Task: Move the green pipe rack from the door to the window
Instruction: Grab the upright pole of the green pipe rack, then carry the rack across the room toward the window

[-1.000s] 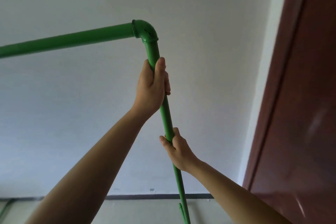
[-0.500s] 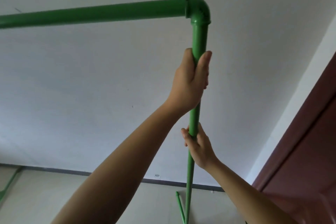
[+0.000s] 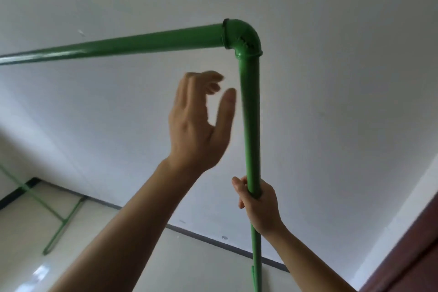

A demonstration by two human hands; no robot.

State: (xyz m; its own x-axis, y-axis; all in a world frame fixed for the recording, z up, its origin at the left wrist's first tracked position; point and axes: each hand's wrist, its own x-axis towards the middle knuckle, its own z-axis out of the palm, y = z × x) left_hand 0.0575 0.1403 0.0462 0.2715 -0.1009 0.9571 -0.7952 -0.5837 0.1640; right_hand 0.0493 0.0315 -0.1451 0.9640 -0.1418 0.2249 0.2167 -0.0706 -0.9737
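Observation:
The green pipe rack (image 3: pixel 250 111) stands in front of me against a white wall. Its top bar runs left from an elbow joint (image 3: pixel 241 37), and its right upright drops to the floor. My right hand (image 3: pixel 259 206) grips that upright at mid height. My left hand (image 3: pixel 201 123) hovers just left of the upright below the elbow, fingers spread, touching nothing. The rack's far foot (image 3: pixel 59 226) lies on the floor at lower left.
A dark red door (image 3: pixel 407 261) fills the lower right corner. A black baseboard (image 3: pixel 213 242) runs along the white wall above the pale glossy floor (image 3: pixel 28 263). No window is in view.
My left hand has let go of the upright and pulled away to the left. My right hand keeps its grip. The view has swung left, leaving less of the door.

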